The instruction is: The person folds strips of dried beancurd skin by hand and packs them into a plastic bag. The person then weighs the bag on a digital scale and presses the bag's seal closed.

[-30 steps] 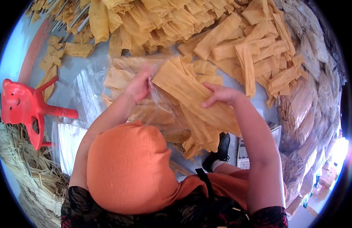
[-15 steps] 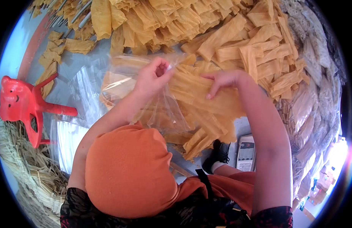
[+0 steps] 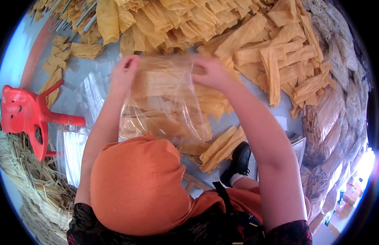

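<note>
Between my hands a clear plastic bag (image 3: 161, 94) is spread, with flat yellow-brown sheets (image 3: 156, 120) seen through it. My left hand (image 3: 126, 71) is closed on the bag's upper left edge, its fingers slightly blurred. At the upper right edge of the bag, my right hand (image 3: 210, 72) has its fingers closed on the plastic, also blurred by motion. Some folded sheets (image 3: 222, 149) lie below the bag, beside a black shoe (image 3: 239, 163). Whether the sheets are inside the bag or under it is hard to tell.
A large heap of yellow sheets (image 3: 169, 24) lies at the top, with a loose pile (image 3: 275, 61) to its right. A red plastic stool (image 3: 38, 116) stands at the left, near more clear bags (image 3: 75, 151). Bagged bundles (image 3: 328, 130) line the right side.
My right hand has let go of the sheets and moved left and up to the bag. My left hand has moved left, and the bag is spread wider between both hands.
</note>
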Demonstrator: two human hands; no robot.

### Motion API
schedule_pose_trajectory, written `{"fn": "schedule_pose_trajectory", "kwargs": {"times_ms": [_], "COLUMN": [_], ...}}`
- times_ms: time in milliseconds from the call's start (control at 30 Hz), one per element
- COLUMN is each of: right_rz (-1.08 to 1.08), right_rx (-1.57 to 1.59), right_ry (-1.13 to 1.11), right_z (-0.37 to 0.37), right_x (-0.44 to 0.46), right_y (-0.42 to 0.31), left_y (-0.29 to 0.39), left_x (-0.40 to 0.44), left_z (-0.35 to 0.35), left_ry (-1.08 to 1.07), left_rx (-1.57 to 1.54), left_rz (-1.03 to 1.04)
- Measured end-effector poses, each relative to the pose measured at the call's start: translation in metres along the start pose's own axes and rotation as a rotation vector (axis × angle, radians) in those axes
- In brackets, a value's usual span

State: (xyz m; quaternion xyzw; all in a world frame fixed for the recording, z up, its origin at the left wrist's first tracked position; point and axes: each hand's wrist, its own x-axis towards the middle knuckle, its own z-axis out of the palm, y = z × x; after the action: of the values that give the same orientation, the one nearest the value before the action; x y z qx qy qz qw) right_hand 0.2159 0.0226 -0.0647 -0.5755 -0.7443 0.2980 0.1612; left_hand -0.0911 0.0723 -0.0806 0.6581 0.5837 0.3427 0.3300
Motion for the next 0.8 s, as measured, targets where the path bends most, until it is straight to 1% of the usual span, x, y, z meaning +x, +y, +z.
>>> {"fn": "schedule_pose_trajectory", "kwargs": {"times_ms": [33, 67, 100, 133, 167, 200, 233, 267, 300, 333, 367, 400, 433, 500, 533, 600, 633, 700, 733, 800], "right_rz": [-0.063, -0.021, 0.02, 0.023, 0.21, 0.398, 0.403, 0.568, 0.724, 0.725, 0.705, 0.684, 0.685, 0.648, 0.649, 0.607, 0.609, 0.672, 0.675, 0.761], "right_rx": [-0.006, -0.008, -0.011, -0.013, 0.097, 0.209, 0.208, 0.576, 0.942, 0.943, 1.024, 1.106, 1.107, 0.743, 0.749, 0.819, 0.819, 0.819, 0.811, 0.927], "right_ry": [0.138, 0.266, 0.393, 0.392, 0.517, 0.641, 0.643, 0.545, 0.425, 0.423, 0.476, 0.529, 0.528, 0.41, 0.414, 0.394, 0.392, 0.473, 0.477, 0.413], "right_z": [-0.005, -0.013, -0.021, -0.023, -0.019, -0.014, -0.011, -0.007, -0.002, 0.004, 0.015, 0.025, 0.037, 0.055, 0.054, 0.046, 0.037, 0.015, 0.013, 0.022], "right_x": [-0.011, -0.023, -0.035, -0.046, -0.057, -0.065, -0.068, -0.07, -0.07, -0.066, -0.059, -0.051, -0.044, -0.034, -0.032, -0.031, -0.037, -0.053, -0.063, -0.083], "right_y": [0.01, 0.02, 0.029, 0.044, 0.061, 0.07, 0.07, 0.068, 0.064, 0.049, 0.03, 0.013, 0.005, -0.001, 0.002, 0.011, 0.013, 0.017, 0.022, 0.031], "left_y": [-0.028, -0.058, -0.092, -0.124, -0.138, -0.136, -0.129, -0.122, -0.11, -0.096, -0.082, -0.07, -0.076, -0.093, -0.076, -0.047, -0.057, -0.098, -0.121, -0.156], "left_x": [0.006, 0.009, 0.008, 0.005, 0.001, -0.006, -0.016, -0.024, -0.03, -0.035, -0.037, -0.037, -0.036, -0.028, -0.028, -0.036, -0.039, -0.048, -0.055, -0.07], "left_z": [-0.015, -0.031, -0.049, -0.064, -0.07, -0.069, -0.068, -0.068, -0.064, -0.059, -0.054, -0.054, -0.057, -0.065, -0.066, -0.067, -0.071, -0.078, -0.078, -0.078], "left_ry": [0.058, 0.115, 0.114, 0.089, 0.06, 0.054, -0.018, -0.087, -0.087, -0.16, -0.233, -0.286, -0.285, -0.462, -0.464, -0.363, -0.363, -0.312, -0.318, -0.234], "left_rx": [0.06, 0.119, 0.118, 0.165, 0.214, 0.213, 0.04, -0.136, -0.135, -0.325, -0.518, -0.534, -0.533, -0.671, -0.664, -0.5, -0.5, -0.553, -0.559, -0.712], "left_rz": [-0.04, -0.081, -0.082, -0.216, -0.348, -0.346, -0.525, -0.702, -0.703, -0.817, -0.927, -0.847, -0.848, -0.895, -0.893, -0.941, -0.944, -0.759, -0.757, -0.822]}}
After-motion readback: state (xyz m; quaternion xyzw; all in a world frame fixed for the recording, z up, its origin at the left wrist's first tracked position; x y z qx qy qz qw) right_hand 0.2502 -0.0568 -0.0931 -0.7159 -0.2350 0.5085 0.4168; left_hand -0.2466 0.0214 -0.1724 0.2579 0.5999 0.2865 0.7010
